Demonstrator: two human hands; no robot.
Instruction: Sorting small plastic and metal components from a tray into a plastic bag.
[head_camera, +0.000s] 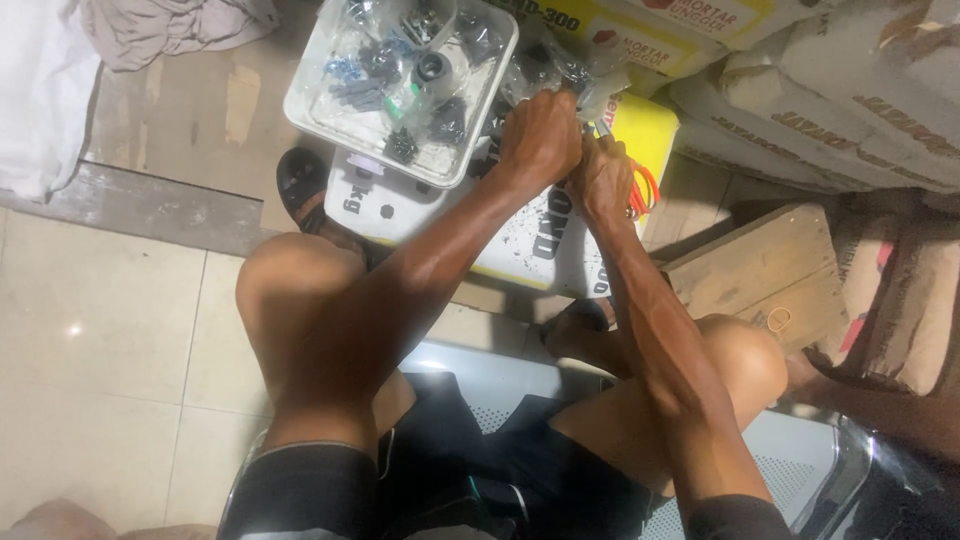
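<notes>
Head view of a seated person, both forearms extended forward between the bare knees and converging above a white and yellow sack that lay on the floor. The left hand was curled into a loose fist, knuckles up, fingers closed around a clear plastic bag of small parts; the wrist was bent slightly downward. The right hand sat just beside it, touching or nearly touching, fingers folded inward, apparently on the same bag and on a bundle of orange rubber bands that looped out past its outer edge. Whether the right fingers pinched the bands or merely lay against them could not be told.

The bag was crumpled and glossy, without a clear long axis; its loose end rose away from the sack, toward the top of the frame. Its contents were too blurred to identify. The bands were thin, bright orange, hanging toward the sack's yellow end.

On the sack's far left corner rested a shallow white tray holding dark and grey fittings in small packets. A sandalled foot stood at the sack's left edge. To the sack's right lay a wooden block bearing one pale rubber band.
</notes>
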